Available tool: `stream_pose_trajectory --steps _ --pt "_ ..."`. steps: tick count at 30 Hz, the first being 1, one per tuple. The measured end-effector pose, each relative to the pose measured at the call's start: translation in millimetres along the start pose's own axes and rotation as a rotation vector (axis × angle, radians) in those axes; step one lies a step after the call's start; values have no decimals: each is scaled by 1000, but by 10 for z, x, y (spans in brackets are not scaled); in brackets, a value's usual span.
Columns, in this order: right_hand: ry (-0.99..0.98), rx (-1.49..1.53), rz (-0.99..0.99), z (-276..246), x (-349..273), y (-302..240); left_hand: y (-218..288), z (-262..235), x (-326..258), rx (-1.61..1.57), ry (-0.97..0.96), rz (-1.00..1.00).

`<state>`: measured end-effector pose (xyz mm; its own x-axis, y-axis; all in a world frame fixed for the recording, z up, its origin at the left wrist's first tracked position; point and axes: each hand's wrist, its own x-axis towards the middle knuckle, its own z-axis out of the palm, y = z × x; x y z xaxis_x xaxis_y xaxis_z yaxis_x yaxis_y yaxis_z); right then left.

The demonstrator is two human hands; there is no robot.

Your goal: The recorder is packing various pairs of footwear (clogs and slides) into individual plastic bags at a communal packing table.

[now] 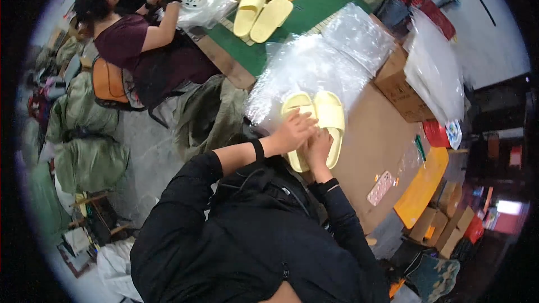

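Observation:
A pair of pale yellow slide sandals lies side by side in front of me, toes pointing away, partly on clear plastic bags. Across the left slide rests my left hand, its fingers stretched out toward the gap between the two. My right hand is at the inner edge of the right slide, fingers curled together. Whatever those fingers may hold is hidden. Both wrists wear dark bands.
More yellow slides lie on the green mat. Left, a seated person handles white clogs; another person stands at the far right. A carton borders the brown tabletop, where a pink-cased phone lies.

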<state>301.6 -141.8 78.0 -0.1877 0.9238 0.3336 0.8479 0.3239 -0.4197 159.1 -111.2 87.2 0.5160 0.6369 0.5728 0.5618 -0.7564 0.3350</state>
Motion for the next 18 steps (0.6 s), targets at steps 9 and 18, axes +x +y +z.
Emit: stream_pose_trajectory --steps 9,18 --pt "-33 -211 204 329 749 43 226 -324 -158 -421 -41 83" --pt "-390 -384 202 480 703 406 -219 -623 -405 -499 -441 -85"
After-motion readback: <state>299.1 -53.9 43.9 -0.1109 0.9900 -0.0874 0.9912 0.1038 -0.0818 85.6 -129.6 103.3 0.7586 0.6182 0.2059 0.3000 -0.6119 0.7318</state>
